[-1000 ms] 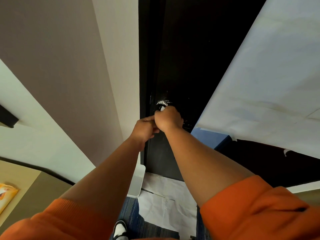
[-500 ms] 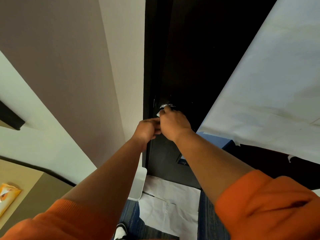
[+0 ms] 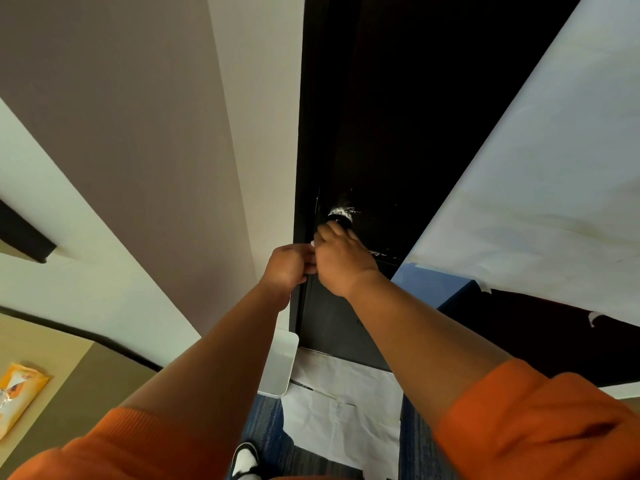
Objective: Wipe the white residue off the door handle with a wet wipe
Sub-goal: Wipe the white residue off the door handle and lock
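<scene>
The round door handle [image 3: 341,216] sits just above the middle of the frame on a matte, near-black door [image 3: 381,116]. Chalky white residue [image 3: 343,211] crusts its upper rim and flecks the panel beside it.

The right hand [image 3: 343,261] reaches up from below. Its fingers are curled, the fingertips are at the handle's lower edge, and it grips the wet wipe [image 3: 312,243], of which only a white sliver shows by the thumb. The left hand [image 3: 289,268] touches it on the left, at the door's edge. It is also curled, knuckles toward the camera; whether it holds anything I cannot tell.

Both forearms are bare, with ribbed orange sleeves [image 3: 540,427] pushed back.

A wide, creased sheet of white paper [image 3: 536,185] fills the right. At lower centre, a smooth white bin [image 3: 280,362] with rounded corners stands on the floor. Crumpled paper [image 3: 346,410] lies on blue carpet nearby. A glossy orange packet [image 3: 17,393] lies on the tan table [image 3: 79,379] at lower left.
</scene>
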Demonstrator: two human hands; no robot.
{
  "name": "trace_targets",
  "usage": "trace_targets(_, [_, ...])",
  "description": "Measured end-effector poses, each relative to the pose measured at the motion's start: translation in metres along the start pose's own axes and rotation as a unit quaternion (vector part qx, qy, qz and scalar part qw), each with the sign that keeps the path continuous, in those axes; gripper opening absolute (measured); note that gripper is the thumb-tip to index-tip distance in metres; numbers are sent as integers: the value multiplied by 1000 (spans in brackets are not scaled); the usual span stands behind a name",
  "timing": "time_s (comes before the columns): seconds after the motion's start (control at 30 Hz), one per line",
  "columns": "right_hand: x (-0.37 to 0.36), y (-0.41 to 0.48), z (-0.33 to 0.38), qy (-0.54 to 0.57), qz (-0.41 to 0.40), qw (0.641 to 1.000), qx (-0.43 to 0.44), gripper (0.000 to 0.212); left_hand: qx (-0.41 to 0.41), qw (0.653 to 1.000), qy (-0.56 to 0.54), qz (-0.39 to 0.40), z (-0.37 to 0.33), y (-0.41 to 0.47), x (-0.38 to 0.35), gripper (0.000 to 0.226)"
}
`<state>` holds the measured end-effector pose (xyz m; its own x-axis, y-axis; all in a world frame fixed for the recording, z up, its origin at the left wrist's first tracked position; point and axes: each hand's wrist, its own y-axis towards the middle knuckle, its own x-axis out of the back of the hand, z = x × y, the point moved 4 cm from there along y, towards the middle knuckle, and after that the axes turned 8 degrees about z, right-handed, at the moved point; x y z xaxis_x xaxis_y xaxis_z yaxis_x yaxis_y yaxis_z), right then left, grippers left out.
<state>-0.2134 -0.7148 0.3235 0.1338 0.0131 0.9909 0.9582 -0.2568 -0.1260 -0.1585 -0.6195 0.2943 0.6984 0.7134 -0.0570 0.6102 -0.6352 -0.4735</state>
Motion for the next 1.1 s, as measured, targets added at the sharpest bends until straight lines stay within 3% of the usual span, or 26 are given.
trace_targets(0.23, [-2,-14,-18,128,-135,982,-35,42,-17,1000,-12,2,2,5,4,29])
trace_targets(0.37, [9,-24,-27,231,-149,957,-90,30,-29,999,-15,-9,-3,7,-5,31])
trace_targets(0.43, [14,-25,-38,256,-128,950,-122,17,-40,999,-28,-22,-6,7,-10,30])
trace_targets(0.5, [10,-32,-54,292,-88,939,-160,18,-52,997,-43,-37,-8,5,-14,30])
trace_targets(0.57, [5,-45,-71,326,-106,920,-191,20,-65,995,-55,-51,-10,5,-19,28])
trace_targets(0.7, [-6,-79,-103,388,-219,857,-260,24,-103,989,-38,-103,-10,5,-17,24])
trace_targets(0.87, [-8,-100,-120,432,-260,811,-296,28,-156,978,11,-140,-20,-4,-24,20])
trace_targets(0.97, [3,-95,-107,451,-260,814,-257,27,-173,975,22,-136,-26,-8,-33,18])
trace_targets(1.1, [25,-70,-75,411,-238,859,-189,25,-167,974,-7,-151,-24,-9,-30,21])
